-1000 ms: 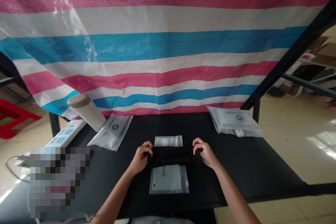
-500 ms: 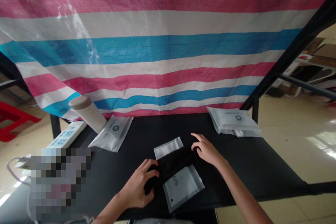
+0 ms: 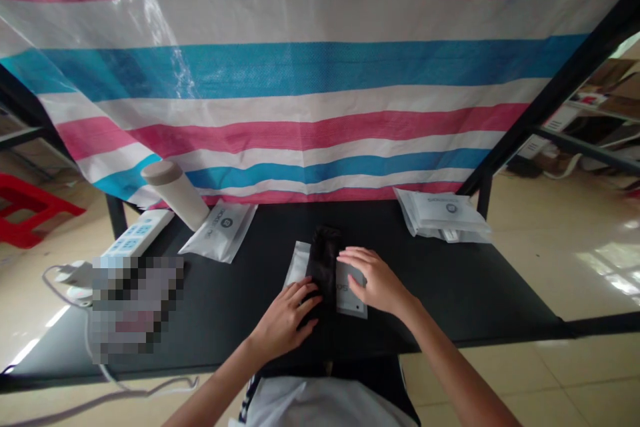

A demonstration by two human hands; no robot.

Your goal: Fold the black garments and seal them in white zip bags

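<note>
A dark, soft-looking piece (image 3: 326, 260) lies lengthwise on the black table (image 3: 240, 320), across two flat packets. One white packet (image 3: 299, 265) shows on its left, and a translucent packet with printed letters (image 3: 353, 290) shows on its right. My left hand (image 3: 285, 320) rests at the lower left edge of the dark piece, fingers spread and touching it. My right hand (image 3: 375, 279) is at its right side over the printed packet, fingers apart and slightly curved, with the fingertips at the dark piece's edge.
Printed pouches lie at the back left (image 3: 223, 230) and back right (image 3: 443, 213). A white bottle (image 3: 175, 193) leans beside a power strip (image 3: 140, 233) with a cable. A blurred object (image 3: 137, 307) lies at left. Striped sheeting (image 3: 300, 73) hangs behind the table.
The dark piece has turned from lying crosswise to lengthwise, and the two packets beside it have shifted and turned. Both hands have moved with it. The view has tilted down slightly.
</note>
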